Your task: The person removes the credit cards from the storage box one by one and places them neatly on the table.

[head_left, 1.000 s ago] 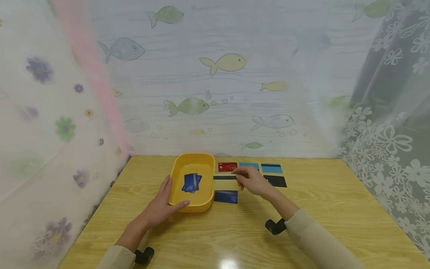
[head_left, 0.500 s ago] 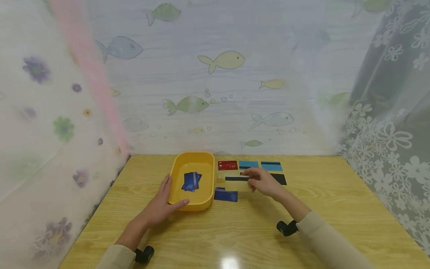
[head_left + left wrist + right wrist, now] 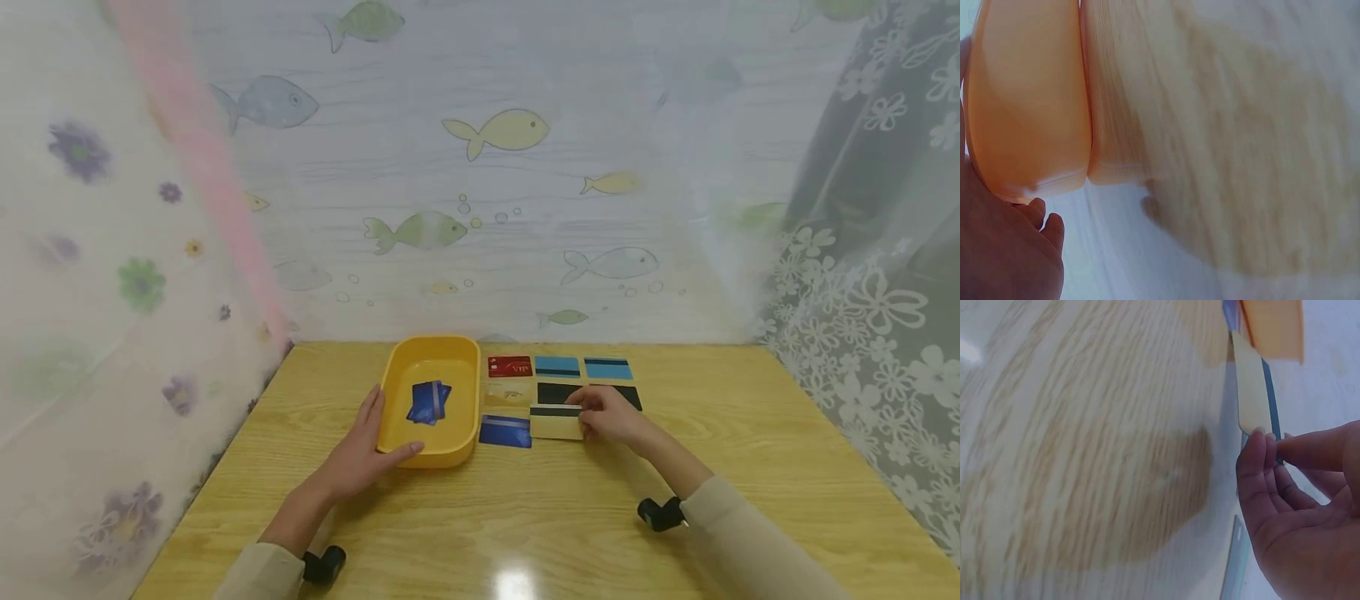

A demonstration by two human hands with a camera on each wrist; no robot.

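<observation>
My right hand (image 3: 613, 414) pinches the right end of a cream-gold card (image 3: 557, 422) with a dark stripe. That card sits over the near edge of a black card (image 3: 557, 392), beside a blue card (image 3: 505, 431). In the right wrist view, thumb and fingertips hold the card (image 3: 1252, 387) by its end, and it looks tilted off the wood. My left hand (image 3: 362, 454) holds the near left corner of a yellow plastic bin (image 3: 438, 457), its thumb over the front rim. Several overlapping blue cards (image 3: 428, 402) lie inside the bin.
Right of the bin lie a red VIP card (image 3: 509, 367), light blue striped cards (image 3: 557, 367), a gold card (image 3: 508, 394) and another black card (image 3: 626, 395) partly behind my hand. A fish-print curtain (image 3: 495, 208) hangs along the table's back edge.
My right hand has carried the striped cream-gold card rightward and toward me, from beside the bin to the right of the blue card. The gold card is now uncovered. My left hand stays on the bin.
</observation>
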